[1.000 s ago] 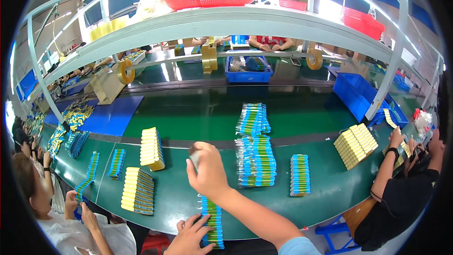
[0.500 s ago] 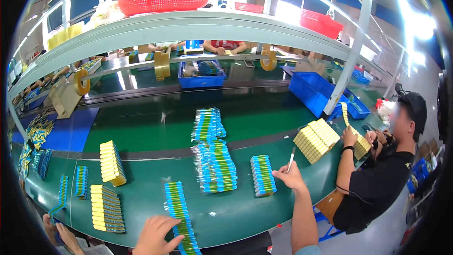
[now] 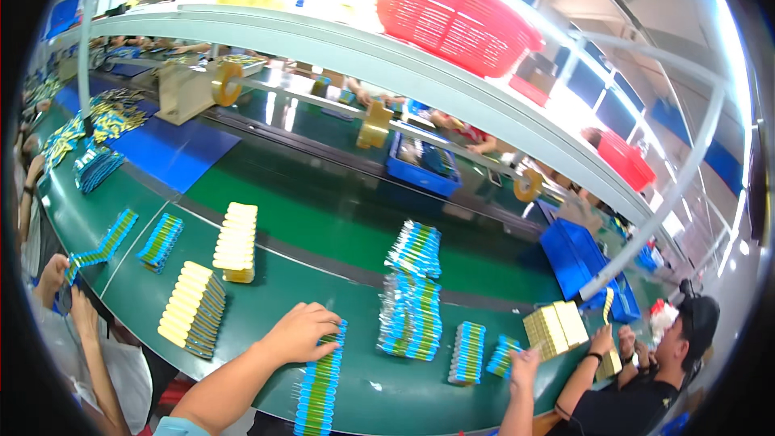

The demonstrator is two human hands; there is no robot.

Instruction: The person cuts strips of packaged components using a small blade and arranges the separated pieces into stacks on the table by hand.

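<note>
The left hand (image 3: 300, 331) lies open, fingers spread on the top of a row of blue packs (image 3: 320, 383) at the near edge of the green table (image 3: 266, 274). The right hand (image 3: 525, 363) pinches another pack (image 3: 502, 355) near the table's right end.

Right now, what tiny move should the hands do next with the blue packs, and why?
Probably draw the left hand a little toward the table edge, squaring up the row of blue packs under its fingers. That row runs slightly crooked from the fingertips to the near edge, while the right hand is already touching the small pack stack further right, so it looks busy.
</note>
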